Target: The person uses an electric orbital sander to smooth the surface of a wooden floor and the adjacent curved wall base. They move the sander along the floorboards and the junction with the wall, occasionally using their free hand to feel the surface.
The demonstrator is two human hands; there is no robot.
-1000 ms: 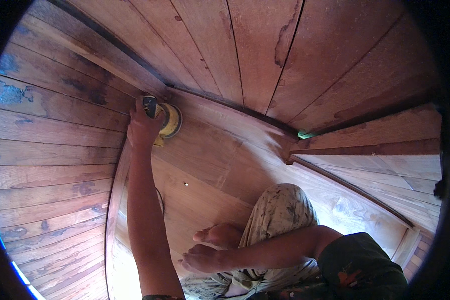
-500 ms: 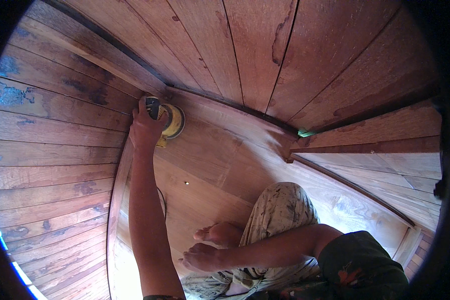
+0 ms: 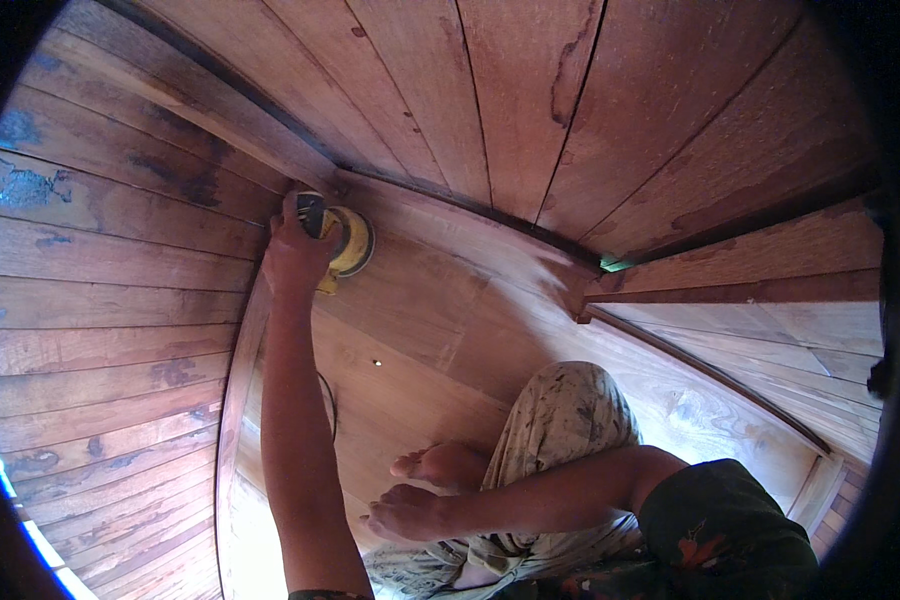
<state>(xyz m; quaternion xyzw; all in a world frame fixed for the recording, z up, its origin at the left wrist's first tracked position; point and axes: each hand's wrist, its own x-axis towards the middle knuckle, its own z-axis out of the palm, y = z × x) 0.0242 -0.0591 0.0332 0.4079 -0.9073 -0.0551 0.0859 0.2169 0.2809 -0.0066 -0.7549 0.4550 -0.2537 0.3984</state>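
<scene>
My left hand (image 3: 298, 255) is wrapped round the top of a yellow and black orbital sander (image 3: 350, 243), my left arm stretched far forward. The sander's round pad faces the pale wooden panel (image 3: 410, 300) in the far left corner; whether it is pressed flat cannot be told. A dark cord (image 3: 328, 405) loops beside my left forearm. My right hand (image 3: 408, 512) rests low in front of my folded legs, next to my bare foot (image 3: 442, 466). Its fingers are curled in, and nothing shows in them.
Curved plank walls rise on the left (image 3: 100, 300) and at the far side (image 3: 510, 110), stained and patchy. A wooden ledge (image 3: 730, 285) juts in from the right. My paint-spotted trouser knee (image 3: 570, 410) stands near the middle. The panel has a small bright hole.
The whole view has shifted very slightly. My left hand and the sander keep nearly the same place in the corner, and my right hand has stayed put.
</scene>
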